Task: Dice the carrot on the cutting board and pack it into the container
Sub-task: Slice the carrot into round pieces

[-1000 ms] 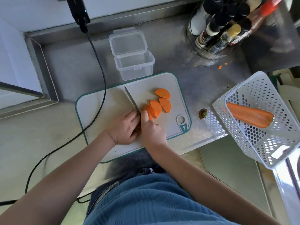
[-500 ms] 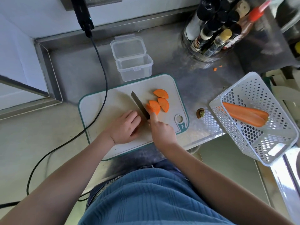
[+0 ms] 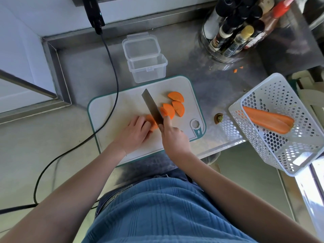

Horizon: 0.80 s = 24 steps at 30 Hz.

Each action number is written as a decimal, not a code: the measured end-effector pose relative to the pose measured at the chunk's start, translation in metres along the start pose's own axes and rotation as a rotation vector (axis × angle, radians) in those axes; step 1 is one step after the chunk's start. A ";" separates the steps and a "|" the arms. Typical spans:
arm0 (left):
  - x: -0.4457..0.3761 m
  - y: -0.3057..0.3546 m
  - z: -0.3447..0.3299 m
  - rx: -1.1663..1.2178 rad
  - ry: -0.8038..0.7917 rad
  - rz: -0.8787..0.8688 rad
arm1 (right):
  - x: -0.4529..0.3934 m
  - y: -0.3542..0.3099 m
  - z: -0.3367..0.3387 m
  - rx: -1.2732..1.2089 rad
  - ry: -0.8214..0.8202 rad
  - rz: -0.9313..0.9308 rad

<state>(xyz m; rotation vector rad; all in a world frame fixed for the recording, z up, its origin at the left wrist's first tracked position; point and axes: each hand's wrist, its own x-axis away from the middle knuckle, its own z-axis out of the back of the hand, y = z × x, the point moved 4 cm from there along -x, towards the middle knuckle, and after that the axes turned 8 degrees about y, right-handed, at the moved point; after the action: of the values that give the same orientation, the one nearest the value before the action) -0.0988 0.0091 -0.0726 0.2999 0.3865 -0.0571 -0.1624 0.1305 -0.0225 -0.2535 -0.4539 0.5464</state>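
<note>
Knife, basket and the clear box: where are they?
knife point(image 3: 152, 107), head view, middle of the blade
basket point(image 3: 273, 151), head view, perforated near wall
clear box point(image 3: 147, 70), head view, front wall

The person wears a blue top point(image 3: 168, 213) of ribbed or striped weave, with fine raised lines running across it in bands; it fills the near middle of the view. Just beyond its far edge shows a strip of darker blue denim point(image 3: 122, 192), with a pale stitched seam along a pocket edge on the left. Both forearms are bare from the near corners up to the wrists, with no sleeves in sight. The left hand point(image 3: 135, 133) and right hand point(image 3: 173, 137) are bare as well
</note>
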 end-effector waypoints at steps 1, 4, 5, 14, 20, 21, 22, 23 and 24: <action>0.001 0.000 0.000 -0.001 -0.001 0.008 | 0.000 0.001 0.000 0.004 0.002 -0.002; 0.002 -0.001 0.000 -0.006 0.001 0.011 | 0.000 0.001 0.003 -0.012 0.010 0.002; 0.001 -0.001 0.000 -0.013 0.005 0.005 | 0.000 0.001 0.004 -0.012 0.016 0.012; 0.001 0.001 0.001 -0.082 0.057 -0.006 | 0.000 0.003 -0.001 0.069 0.029 0.087; -0.001 0.002 0.003 -0.054 0.045 -0.003 | 0.002 0.000 -0.001 0.063 0.015 0.112; -0.001 0.002 0.003 -0.051 0.043 0.000 | 0.002 0.000 -0.002 0.073 0.029 0.114; -0.001 0.002 0.002 -0.052 0.042 0.001 | 0.002 0.000 -0.003 0.100 0.056 0.118; 0.000 0.002 0.001 -0.058 0.043 0.002 | 0.002 -0.001 -0.004 0.126 0.099 0.118; 0.001 0.002 0.001 -0.061 0.050 0.005 | 0.003 -0.004 -0.005 0.144 0.098 0.111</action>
<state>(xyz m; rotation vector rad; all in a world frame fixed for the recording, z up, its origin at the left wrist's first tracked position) -0.0974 0.0110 -0.0718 0.2419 0.4362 -0.0328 -0.1560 0.1287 -0.0246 -0.1674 -0.3051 0.6696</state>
